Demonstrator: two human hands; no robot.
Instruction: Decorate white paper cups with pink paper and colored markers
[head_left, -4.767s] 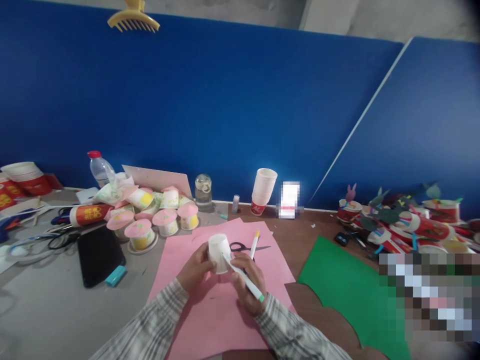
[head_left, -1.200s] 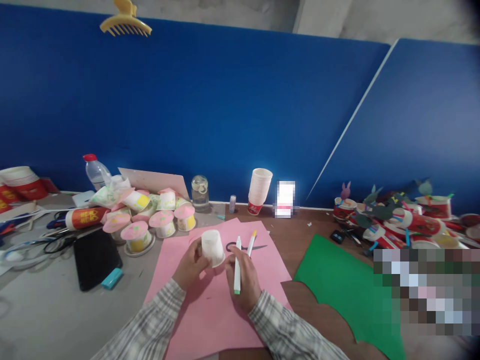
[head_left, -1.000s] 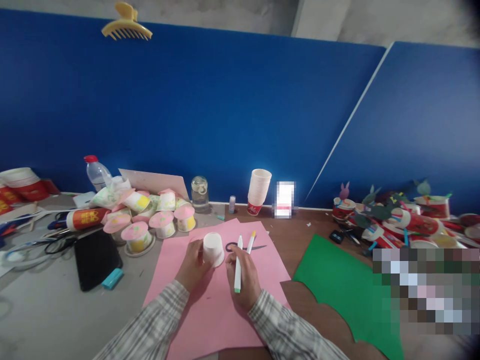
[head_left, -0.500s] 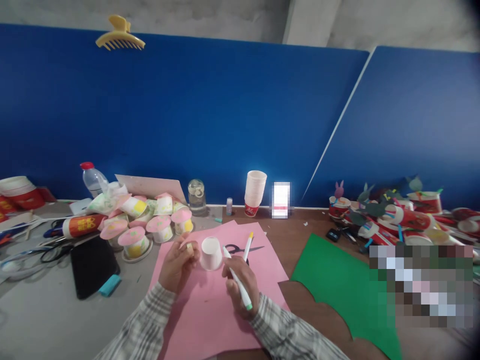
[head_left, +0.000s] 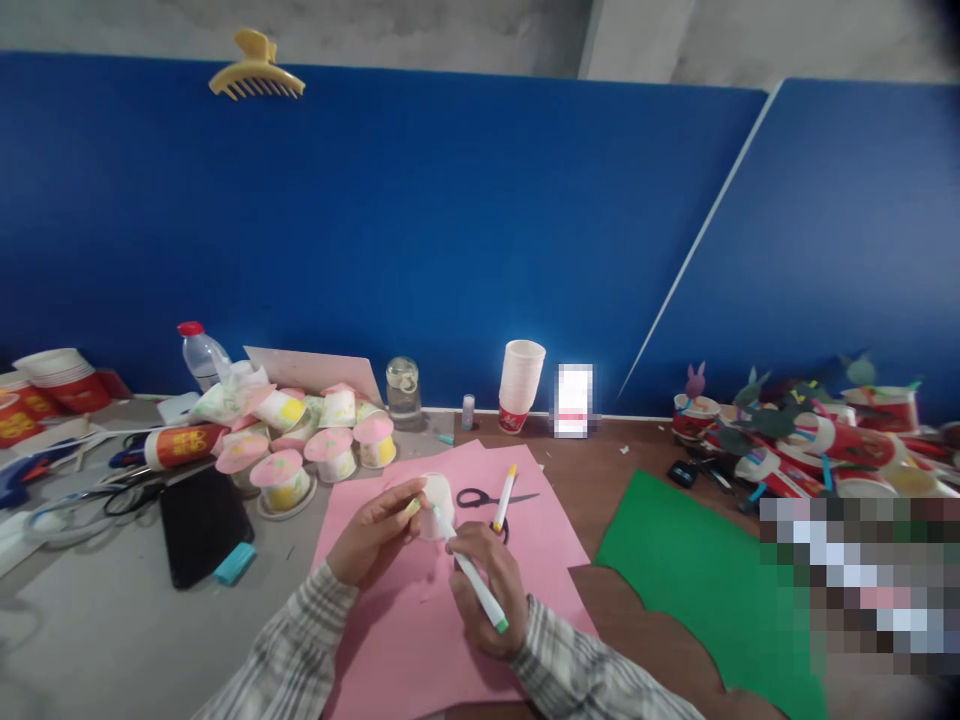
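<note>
Between the fingertips of my left hand is a small pale yellow piece, too small to name surely. My right hand is closed around a white marker with a green end. The marker's other end points up toward my left fingertips, close to the small piece; I cannot tell if they touch. Just behind, an upside-down white paper cup stands on pink paper, partly hidden by my left fingers. Black scissors and a white marker with yellow ends lie to the cup's right.
Several decorated paper cups crowd the left, near a black phone and a blue block. A cup stack and a glass jar stand behind. Green paper and a pile of red cups are right.
My left hand has moved right, in front of the cup, and the marker's upper end has come close to the small piece. The whole view has shifted slightly.
</note>
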